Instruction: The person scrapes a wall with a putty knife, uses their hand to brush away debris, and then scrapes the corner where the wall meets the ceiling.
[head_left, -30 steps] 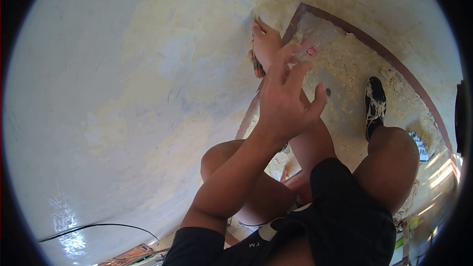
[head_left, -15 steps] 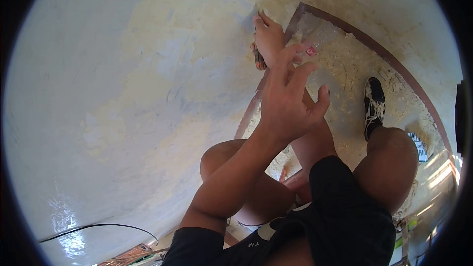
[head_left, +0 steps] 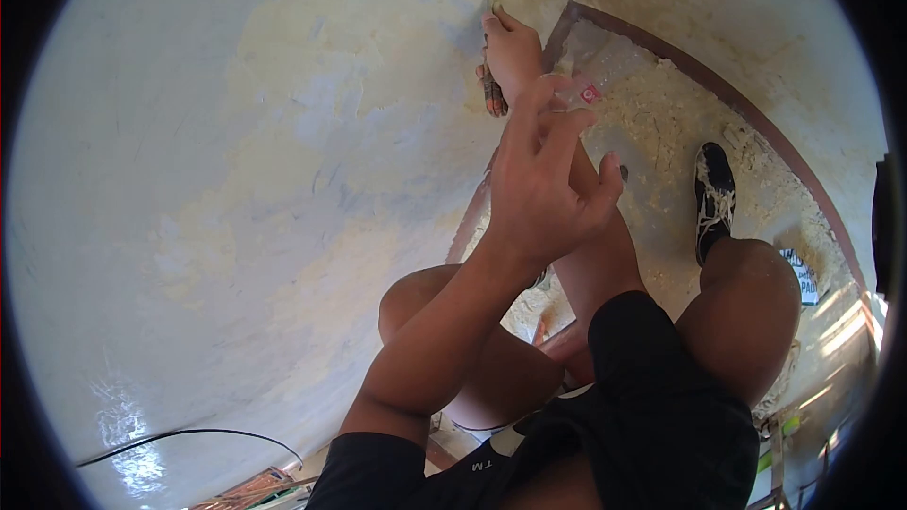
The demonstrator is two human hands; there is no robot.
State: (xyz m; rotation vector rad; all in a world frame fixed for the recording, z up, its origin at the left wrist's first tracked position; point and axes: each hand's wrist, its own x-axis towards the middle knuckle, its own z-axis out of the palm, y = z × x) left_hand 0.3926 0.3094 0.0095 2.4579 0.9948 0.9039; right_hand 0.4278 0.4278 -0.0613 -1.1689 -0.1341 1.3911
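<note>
Across the left of the view the wall (head_left: 283,179) shows broad patches where pale paint is gone and yellowish plaster lies bare. Since a second ago the right hand (head_left: 512,55) and its scraper (head_left: 491,94) have crept slightly higher along the wall near the corner, so the scraping stroke appears to be running upward into the painted edge that is left there; the change is small, and the flaked area looks the same. That hand is clamped around the scraper's handle, the blade end pressed against the wall just above the fingers, though the blade itself is mostly hidden. Nearer the camera, the left hand (head_left: 543,179) hangs in the air in front of the right forearm, fingers loosely spread and slightly curled, holding nothing and touching nothing that can be seen; it has drifted up a little with the other. Further right, the floor (head_left: 661,123) is strewn with pale scrapings, a brown skirting (head_left: 746,109) bounds it, and a paint-spattered shoe (head_left: 715,198) stands among the debris.
</note>
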